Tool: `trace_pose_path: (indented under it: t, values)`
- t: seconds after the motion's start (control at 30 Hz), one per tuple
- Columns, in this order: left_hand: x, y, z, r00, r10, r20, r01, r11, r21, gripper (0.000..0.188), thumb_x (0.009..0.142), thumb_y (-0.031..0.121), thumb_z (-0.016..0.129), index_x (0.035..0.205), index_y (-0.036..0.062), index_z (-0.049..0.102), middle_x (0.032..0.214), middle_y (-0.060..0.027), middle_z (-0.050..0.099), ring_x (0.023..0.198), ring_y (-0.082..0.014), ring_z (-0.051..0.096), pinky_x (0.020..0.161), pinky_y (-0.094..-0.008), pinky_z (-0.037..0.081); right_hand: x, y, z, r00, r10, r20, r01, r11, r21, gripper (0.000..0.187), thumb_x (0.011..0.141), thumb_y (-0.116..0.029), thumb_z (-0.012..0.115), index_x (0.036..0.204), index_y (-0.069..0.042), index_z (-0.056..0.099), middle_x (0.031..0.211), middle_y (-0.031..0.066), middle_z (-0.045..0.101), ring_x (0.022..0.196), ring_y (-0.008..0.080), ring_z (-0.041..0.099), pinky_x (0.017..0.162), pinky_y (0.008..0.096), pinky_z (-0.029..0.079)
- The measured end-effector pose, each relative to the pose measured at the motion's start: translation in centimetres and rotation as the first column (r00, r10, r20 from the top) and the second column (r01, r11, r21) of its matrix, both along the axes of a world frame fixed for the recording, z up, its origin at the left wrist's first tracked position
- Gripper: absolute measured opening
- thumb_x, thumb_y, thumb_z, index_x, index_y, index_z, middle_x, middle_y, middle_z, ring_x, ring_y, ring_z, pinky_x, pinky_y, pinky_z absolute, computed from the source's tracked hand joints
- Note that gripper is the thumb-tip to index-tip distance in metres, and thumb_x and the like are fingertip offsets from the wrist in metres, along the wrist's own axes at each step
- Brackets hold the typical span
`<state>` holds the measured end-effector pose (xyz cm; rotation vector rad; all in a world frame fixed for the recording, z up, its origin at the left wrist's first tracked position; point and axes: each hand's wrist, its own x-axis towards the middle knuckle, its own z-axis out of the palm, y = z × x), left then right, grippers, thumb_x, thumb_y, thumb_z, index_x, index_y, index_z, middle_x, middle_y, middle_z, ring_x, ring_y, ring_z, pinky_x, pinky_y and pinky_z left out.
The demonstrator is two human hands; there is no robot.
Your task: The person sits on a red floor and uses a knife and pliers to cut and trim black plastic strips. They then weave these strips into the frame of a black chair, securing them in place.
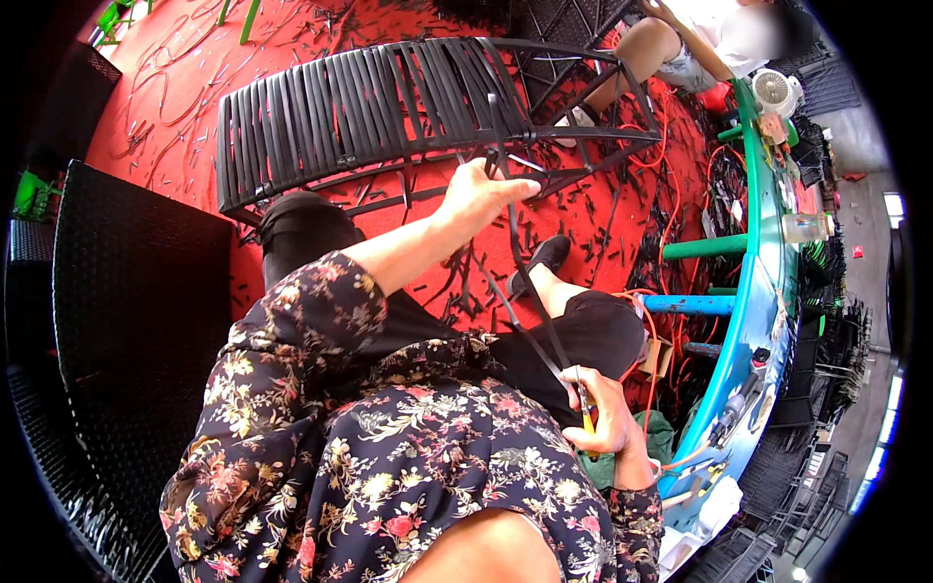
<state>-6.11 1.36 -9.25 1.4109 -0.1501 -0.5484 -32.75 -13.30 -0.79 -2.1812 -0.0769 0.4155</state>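
In front of me stands a long black frame (332,117), wound crosswise with flat black strips on its left and middle, its bars bare at the right end. My left hand (476,197) is closed at its near edge, fingers round a black strip, thumb pointing right. From there long black strips (544,335) run down toward my right side. My right hand (604,416), low beside my right thigh, is closed round a hand tool with yellow handles (588,422). The strips reach this hand too. The tool's jaws are too small to make out.
Strip scraps litter the red floor (180,107). A dark woven panel (146,282) stands at my left. On the right, a blue-green curved bench (753,262) carries a small fan (776,90), a jar (807,228) and tools. Another person (649,53) sits beyond the frame.
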Motion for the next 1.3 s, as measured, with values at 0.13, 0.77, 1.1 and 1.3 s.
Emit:
trace_pose_path:
  t: [0.13, 0.77, 1.1, 1.3]
  values:
    - [1.0, -1.0, -3.5, 0.992, -0.037, -0.118, 0.059, 0.980, 0.190, 0.027, 0.074, 0.023, 0.072, 0.067, 0.0079, 0.051, 0.057, 0.0012, 0.050, 0.039, -0.0069, 0.039, 0.035, -0.0226, 0.028, -1.1, 1.5, -0.8, 0.998, -0.053, -0.027, 0.054, 0.998, 0.034, 0.062, 0.055, -0.011, 0.071, 0.111, 0.000, 0.049, 0.083, 0.0098, 0.054, 0.066, 0.0195, 0.054, 0.063, 0.0293, 0.045]
    - [-0.3, 3.1, 3.4, 0.752, -0.527, 0.396, 0.617, 0.774, -0.142, 0.026, 0.093, 0.023, 0.049, 0.101, 0.0011, 0.061, 0.057, 0.0037, 0.046, 0.051, -0.0032, 0.040, 0.046, -0.0203, 0.030, 0.9, -5.1, -2.7, 0.692, -0.661, 0.292, 0.606, 0.751, 0.263, 0.075, 0.065, -0.012, 0.062, 0.135, -0.003, 0.035, 0.127, 0.0106, 0.045, 0.106, 0.0207, 0.051, 0.087, 0.0312, 0.040]
    - [-2.7, 4.6, 6.1, 0.423, -0.882, 0.206, 0.906, 0.410, -0.103, 0.041, 0.094, 0.038, 0.045, 0.106, 0.0033, 0.063, 0.056, 0.0032, 0.041, 0.054, -0.0051, 0.037, 0.053, -0.0214, 0.031, 7.0, 0.9, 1.8, 0.895, -0.346, 0.281, 0.282, 0.927, 0.246, 0.070, 0.065, -0.002, 0.061, 0.130, 0.000, 0.036, 0.114, 0.0168, 0.055, 0.103, 0.0204, 0.056, 0.090, 0.0307, 0.042]
    - [-3.5, 4.9, 6.2, 0.390, -0.886, 0.253, 0.920, 0.384, -0.072, 0.043, 0.093, 0.040, 0.045, 0.104, 0.0026, 0.064, 0.066, 0.0018, 0.052, 0.063, -0.0056, 0.044, 0.058, -0.0221, 0.036, 7.1, 0.6, 1.8, 0.933, -0.246, 0.263, 0.211, 0.965, 0.155, 0.058, 0.060, -0.003, 0.066, 0.116, -0.001, 0.051, 0.101, 0.0067, 0.051, 0.087, 0.0133, 0.053, 0.078, 0.0247, 0.044]
